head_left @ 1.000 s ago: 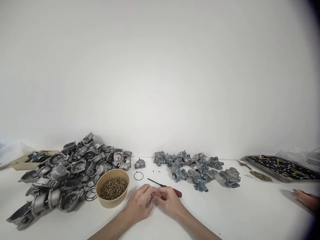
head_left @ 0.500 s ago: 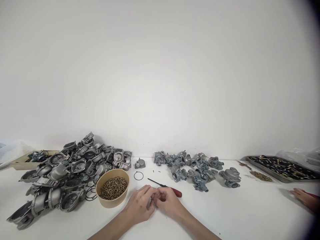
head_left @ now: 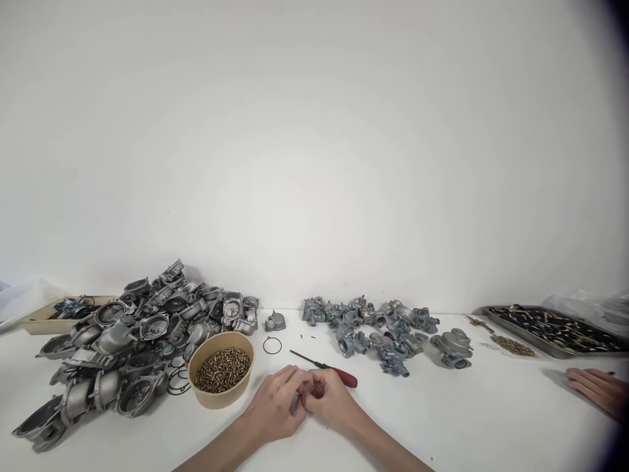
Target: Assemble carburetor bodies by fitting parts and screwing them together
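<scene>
My left hand [head_left: 273,405] and my right hand [head_left: 330,400] rest together on the white table [head_left: 472,419], fingertips pinched against each other near the middle front. Whatever sits between the fingers is too small to make out. Just behind my right hand lies a red-handled screwdriver [head_left: 328,370]. A tan paper bowl [head_left: 221,370] full of small brass screws stands left of my left hand. A black O-ring [head_left: 272,345] lies beyond the hands, with a single small metal part [head_left: 274,321] behind it.
A large heap of grey metal castings [head_left: 132,341] fills the left side, with a beige tray [head_left: 54,314] behind it. A smaller pile of carburettor bodies [head_left: 383,331] lies at centre right. A metal tray [head_left: 555,330] of parts stands far right, where another person's hand [head_left: 597,390] lies.
My fingers have closed a little tighter together. The other person's hand at the right edge has slid slightly left and flattened on the table.
</scene>
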`<state>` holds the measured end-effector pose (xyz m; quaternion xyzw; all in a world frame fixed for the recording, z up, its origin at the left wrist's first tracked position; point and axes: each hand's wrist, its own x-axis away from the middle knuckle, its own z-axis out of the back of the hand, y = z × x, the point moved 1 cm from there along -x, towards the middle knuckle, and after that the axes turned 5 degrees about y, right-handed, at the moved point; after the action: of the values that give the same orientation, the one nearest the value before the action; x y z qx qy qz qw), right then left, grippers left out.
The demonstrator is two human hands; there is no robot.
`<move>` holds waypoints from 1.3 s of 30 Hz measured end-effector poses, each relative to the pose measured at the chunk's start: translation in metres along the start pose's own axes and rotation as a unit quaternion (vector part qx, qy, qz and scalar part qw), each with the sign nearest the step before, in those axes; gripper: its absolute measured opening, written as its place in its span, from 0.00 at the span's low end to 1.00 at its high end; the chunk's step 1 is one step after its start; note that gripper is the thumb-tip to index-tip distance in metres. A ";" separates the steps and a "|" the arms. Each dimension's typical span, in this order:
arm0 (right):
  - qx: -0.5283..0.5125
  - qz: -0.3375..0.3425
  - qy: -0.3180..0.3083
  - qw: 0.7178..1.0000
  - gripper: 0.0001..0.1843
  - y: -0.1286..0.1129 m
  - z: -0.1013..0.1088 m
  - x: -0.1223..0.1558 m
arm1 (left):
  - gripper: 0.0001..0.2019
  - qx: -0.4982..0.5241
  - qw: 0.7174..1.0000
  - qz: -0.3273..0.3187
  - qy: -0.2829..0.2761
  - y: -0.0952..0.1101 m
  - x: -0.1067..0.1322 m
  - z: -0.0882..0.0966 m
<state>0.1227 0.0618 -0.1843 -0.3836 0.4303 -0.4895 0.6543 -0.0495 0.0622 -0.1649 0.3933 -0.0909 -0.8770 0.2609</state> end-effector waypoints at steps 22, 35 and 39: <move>-0.057 -0.012 0.024 0.998 0.06 -0.020 0.008 0.002 | 0.11 -0.006 0.999 0.002 0.041 -0.007 -0.002 0.000; -0.124 -0.036 0.035 0.991 0.22 -0.014 0.007 0.001 | 0.05 -0.013 0.996 0.013 0.085 -0.011 -0.003 0.001; -0.125 -0.030 0.030 0.991 0.25 -0.016 0.007 0.002 | 0.05 -0.020 0.996 0.006 0.087 -0.011 -0.003 0.001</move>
<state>0.1247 0.0573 -0.1678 -0.4597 0.4960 -0.4625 0.5733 -0.0533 0.0735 -0.1662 0.4618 -0.0527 -0.8396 0.2812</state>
